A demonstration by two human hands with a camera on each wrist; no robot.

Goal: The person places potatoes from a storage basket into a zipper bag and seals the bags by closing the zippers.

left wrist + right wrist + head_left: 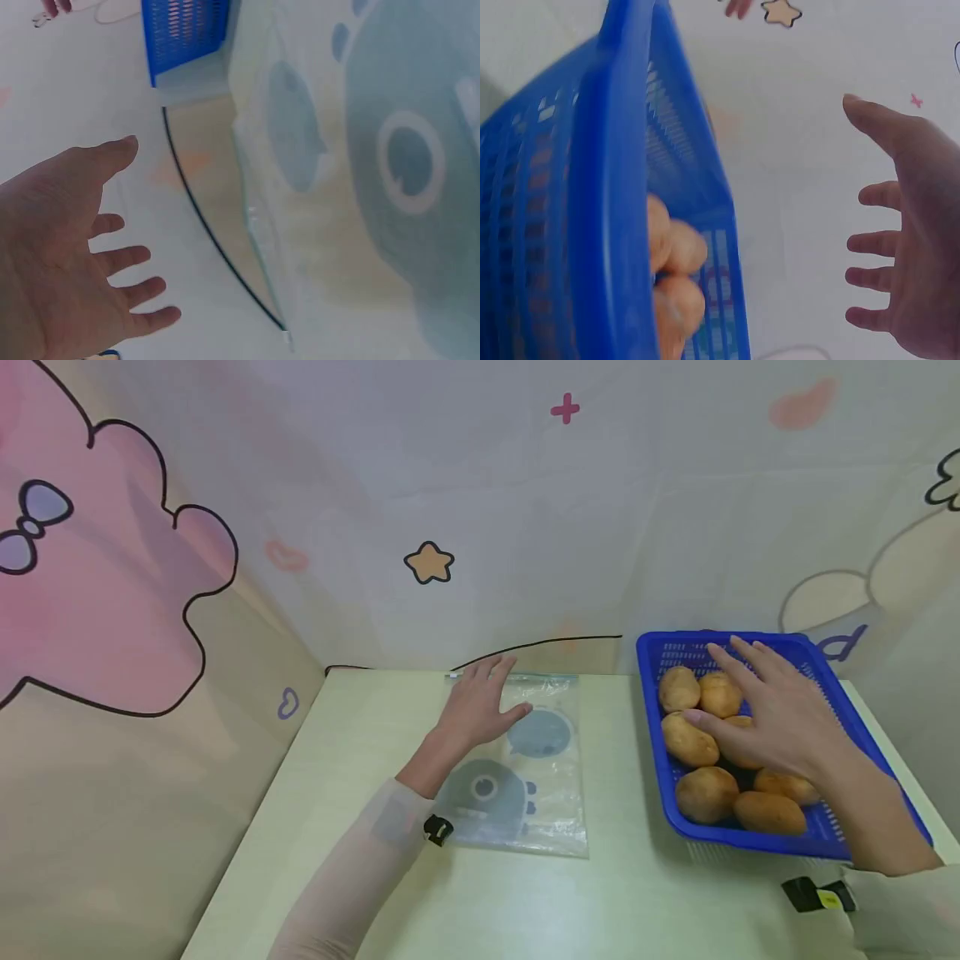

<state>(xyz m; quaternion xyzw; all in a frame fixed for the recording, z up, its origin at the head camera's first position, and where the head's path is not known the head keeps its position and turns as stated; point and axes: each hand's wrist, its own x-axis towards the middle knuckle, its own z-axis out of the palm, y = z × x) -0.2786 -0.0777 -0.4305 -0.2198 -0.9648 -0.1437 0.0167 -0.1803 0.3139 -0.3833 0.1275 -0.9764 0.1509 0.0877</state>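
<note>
Blue plastic basket of potatoes, three o'clock from clear zip bag. Right hand above potatoes, left hand over bag's eleven o'clock corner; both grips spread, nothing held. Seemingly pre-grasp step; next move likely calls for right fingers round potato.

A clear, rectangular plastic bag printed with blue-grey shapes is laid flat; at its three o'clock, tan, oval potatoes are held in a blue plastic basket.
</note>
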